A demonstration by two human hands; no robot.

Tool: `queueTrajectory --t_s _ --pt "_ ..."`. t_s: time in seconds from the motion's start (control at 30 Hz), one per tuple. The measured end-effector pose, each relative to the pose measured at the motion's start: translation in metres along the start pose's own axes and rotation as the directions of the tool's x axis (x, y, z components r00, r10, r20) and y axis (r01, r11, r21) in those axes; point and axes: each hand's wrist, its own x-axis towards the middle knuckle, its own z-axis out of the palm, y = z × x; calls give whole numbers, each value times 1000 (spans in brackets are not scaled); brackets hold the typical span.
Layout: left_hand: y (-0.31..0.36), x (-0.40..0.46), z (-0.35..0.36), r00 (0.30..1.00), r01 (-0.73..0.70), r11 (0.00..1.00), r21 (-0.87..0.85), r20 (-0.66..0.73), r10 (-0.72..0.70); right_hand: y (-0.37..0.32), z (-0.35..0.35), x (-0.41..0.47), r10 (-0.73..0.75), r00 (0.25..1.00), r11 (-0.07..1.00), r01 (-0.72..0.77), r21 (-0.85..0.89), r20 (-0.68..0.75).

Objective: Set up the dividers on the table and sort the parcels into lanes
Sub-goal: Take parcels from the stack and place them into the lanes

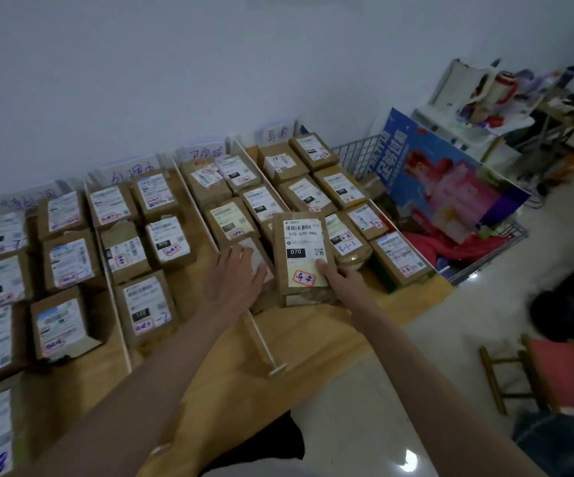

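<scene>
Hands at work: the right hand [339, 275] grips a labelled parcel [302, 256] above the right-side lanes, the left hand [235, 273] lies flat, fingers spread, on another parcel [256, 258] beside a divider [261, 339]; placing it in its lane likely comes next.

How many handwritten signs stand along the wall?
4, one heading each lane: far-left sign, second sign, third sign, right sign. None seems hidden.

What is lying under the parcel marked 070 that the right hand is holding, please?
Beneath the 070 parcel another brown parcel shows at its near edge; the rest is covered.
</scene>
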Motion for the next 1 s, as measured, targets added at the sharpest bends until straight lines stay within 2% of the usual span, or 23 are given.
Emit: queueTrajectory --t_s 0.37,0.67,0.8,1.0 --pt "67 41 44 995 47 999 12 82 -48 -5 -99 66 63 998 993 -60 -97 29" --pt "126 31 78 972 218 976 -8 92 -217 -8 -180 91 102 977 972 -58 -226 189" --pt "158 22 90 968 243 970 21 50 -244 -1 -220 98 159 955 944 -72 -323 251" --pt "191 10 113 954 289 956 41 74 -291 12 -257 107 200 926 923 -69 -378 320"
